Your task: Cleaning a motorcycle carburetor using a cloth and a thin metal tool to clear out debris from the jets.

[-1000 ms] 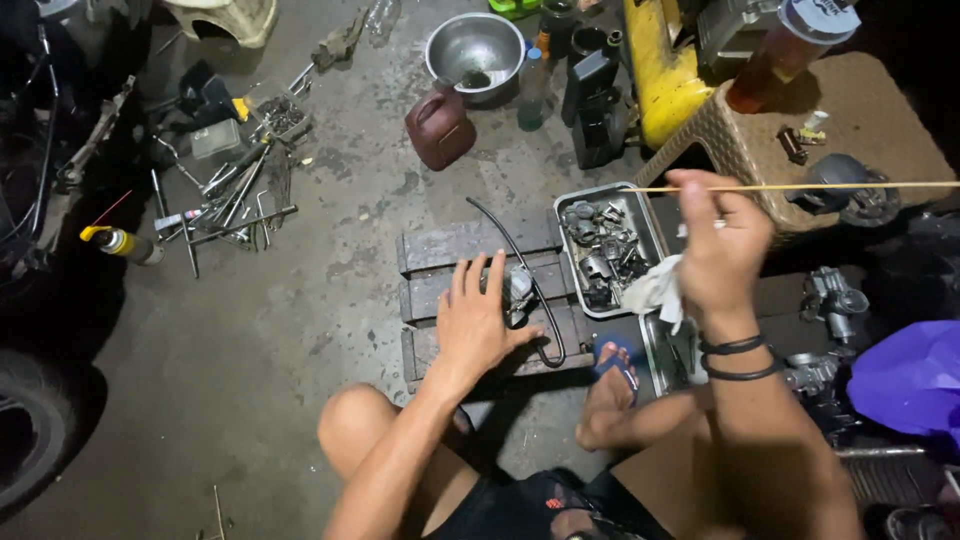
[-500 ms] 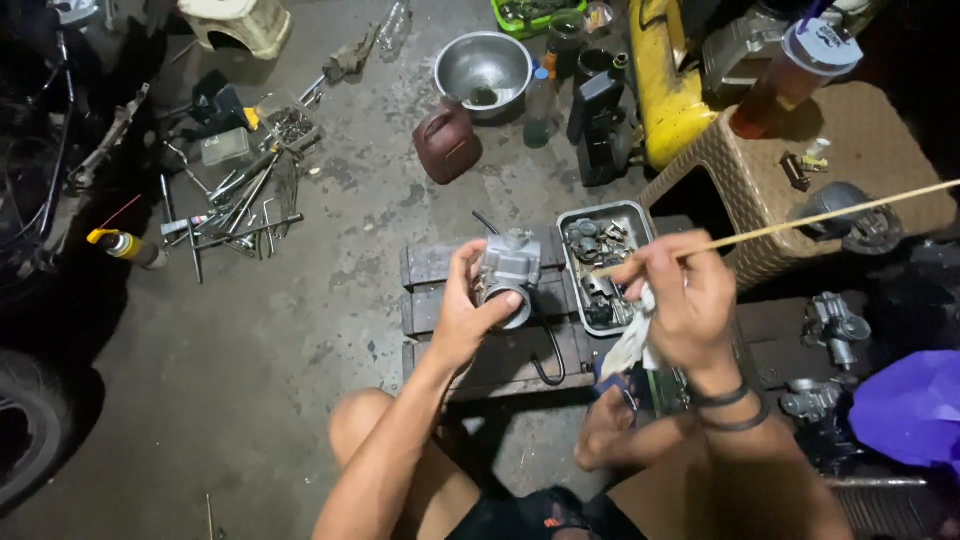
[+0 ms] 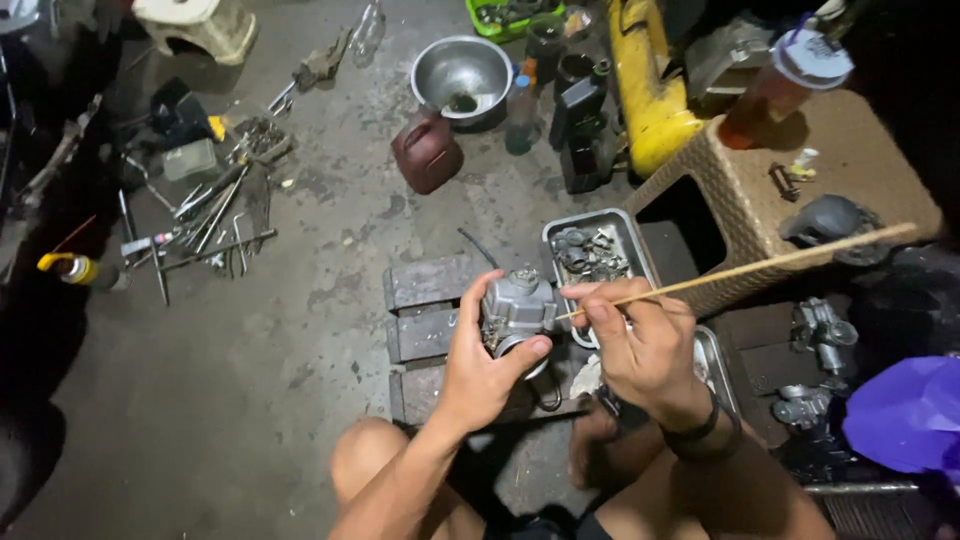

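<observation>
Concrete floor (image 3: 250,400) fills the frame's left, tools scattered upper left. At centre, the left hand (image 3: 482,362) grips a grey carburetor (image 3: 518,305). Just right, the right hand (image 3: 645,345) pinches a thin stick (image 3: 760,266) slanting toward upper right; its near tip, at the carburetor, is hard to make out.

Bare floor (image 3: 250,380) leftward (parts tray (image 3: 630,225) and wicker stool (image 3: 760,210) crowding right).

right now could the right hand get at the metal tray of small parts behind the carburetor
Probably yes. The right hand sits just in front of the metal tray with nothing between them, but it pinches a thin stick it would need to drop or shift first.
</observation>
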